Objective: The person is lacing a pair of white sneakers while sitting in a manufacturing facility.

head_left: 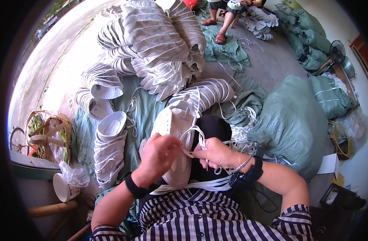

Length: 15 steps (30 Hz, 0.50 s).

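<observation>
A white mesh shoe upper (164,121) lies lengthwise across my lap, its lower end close to my shirt. My left hand (159,154) is over the upper's left side, its fingers closed on a white shoelace. That lace (187,152) spans the short gap to my right hand (217,153), which pinches it between thumb and fingers. Above the right hand, a loop of lace (198,130) arches over the upper. More loose white laces (204,184) lie across my lap below. Part of the upper is hidden behind my left hand.
Large stacks of white shoe uppers (147,36) stand ahead, with a smaller stack (109,156) at left. A full green sack (290,120) is at right, beside a tangle of laces (242,136). Another person (228,20) sits at the back. A paper cup (63,186) is at lower left.
</observation>
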{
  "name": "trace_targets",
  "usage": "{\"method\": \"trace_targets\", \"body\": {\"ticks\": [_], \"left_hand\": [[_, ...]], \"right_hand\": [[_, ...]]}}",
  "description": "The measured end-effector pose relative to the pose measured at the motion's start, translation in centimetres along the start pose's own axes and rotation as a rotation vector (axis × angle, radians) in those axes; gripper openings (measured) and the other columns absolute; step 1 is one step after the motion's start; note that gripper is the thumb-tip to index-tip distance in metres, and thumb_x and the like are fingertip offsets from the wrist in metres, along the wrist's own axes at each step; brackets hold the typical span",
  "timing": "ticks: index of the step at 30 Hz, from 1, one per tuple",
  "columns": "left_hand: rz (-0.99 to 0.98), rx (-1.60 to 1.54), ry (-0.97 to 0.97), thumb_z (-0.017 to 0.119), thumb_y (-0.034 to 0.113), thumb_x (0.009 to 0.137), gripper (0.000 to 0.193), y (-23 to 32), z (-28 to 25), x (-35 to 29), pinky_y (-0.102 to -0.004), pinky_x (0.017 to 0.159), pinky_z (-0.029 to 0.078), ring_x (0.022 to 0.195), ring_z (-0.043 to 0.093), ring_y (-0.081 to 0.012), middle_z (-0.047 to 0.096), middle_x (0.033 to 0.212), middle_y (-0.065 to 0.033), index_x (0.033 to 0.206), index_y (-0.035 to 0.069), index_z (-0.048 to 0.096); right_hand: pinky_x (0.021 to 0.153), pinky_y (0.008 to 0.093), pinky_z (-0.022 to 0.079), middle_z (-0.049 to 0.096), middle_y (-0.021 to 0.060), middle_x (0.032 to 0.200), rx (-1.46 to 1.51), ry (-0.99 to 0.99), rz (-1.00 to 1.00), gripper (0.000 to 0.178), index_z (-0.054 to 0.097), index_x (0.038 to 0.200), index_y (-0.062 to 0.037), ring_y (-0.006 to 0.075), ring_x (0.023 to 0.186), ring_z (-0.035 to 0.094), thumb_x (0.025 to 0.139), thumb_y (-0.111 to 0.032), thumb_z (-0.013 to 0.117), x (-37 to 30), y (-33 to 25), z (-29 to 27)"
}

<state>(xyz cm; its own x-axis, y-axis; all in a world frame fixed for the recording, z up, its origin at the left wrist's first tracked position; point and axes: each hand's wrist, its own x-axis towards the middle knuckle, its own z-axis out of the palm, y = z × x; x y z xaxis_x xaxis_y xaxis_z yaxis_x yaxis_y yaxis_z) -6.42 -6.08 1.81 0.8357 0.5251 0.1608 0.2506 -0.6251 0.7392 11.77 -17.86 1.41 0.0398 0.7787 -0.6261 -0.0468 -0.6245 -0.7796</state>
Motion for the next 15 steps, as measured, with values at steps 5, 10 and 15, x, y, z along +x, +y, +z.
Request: {"method": "trace_targets", "body": {"ticks": [5,10,15], "left_hand": [[-0.112,-0.465,-0.032,0.065,0.007,0.084,0.02,-0.7,-1.2,-0.2,-0.0282,0.082,0.047,0.087,0.058,-0.012,0.062,0.087,-0.004,0.103,0.001,0.061],[-0.3,-0.853,0.141,0.049,0.019,0.096,0.025,-1.9,-1.2,-1.2,-0.0274,0.086,0.045,0.09,0.058,-0.012,0.06,0.097,-0.0042,0.112,0.002,0.056],[-0.33,-0.705,0.127,0.054,0.006,0.083,0.029,-2.0,-0.7,-3.2,-0.0267,0.081,0.043,0.089,0.055,-0.0113,0.059,0.097,-0.003,0.111,0.001,0.056]], "right_hand": [[0.031,0.0195,0.031,0.059,0.0074,0.058,0.098,0.017,0.034,0.031,0.06,0.084,0.002,0.0064,0.033,0.043,0.092,-0.027,0.055,-0.5,-1.3,1.2],[0.032,0.0215,0.036,0.06,0.0088,0.058,-0.089,-0.019,-0.008,0.031,0.06,0.083,0.0035,0.0097,0.035,0.047,0.092,-0.025,0.054,0.0,-0.8,1.2],[0.032,0.0223,0.037,0.06,0.0098,0.057,0.041,-0.009,0.023,0.028,0.06,0.082,0.0048,0.011,0.035,0.049,0.09,-0.021,0.053,0.1,-0.7,1.3]]}}
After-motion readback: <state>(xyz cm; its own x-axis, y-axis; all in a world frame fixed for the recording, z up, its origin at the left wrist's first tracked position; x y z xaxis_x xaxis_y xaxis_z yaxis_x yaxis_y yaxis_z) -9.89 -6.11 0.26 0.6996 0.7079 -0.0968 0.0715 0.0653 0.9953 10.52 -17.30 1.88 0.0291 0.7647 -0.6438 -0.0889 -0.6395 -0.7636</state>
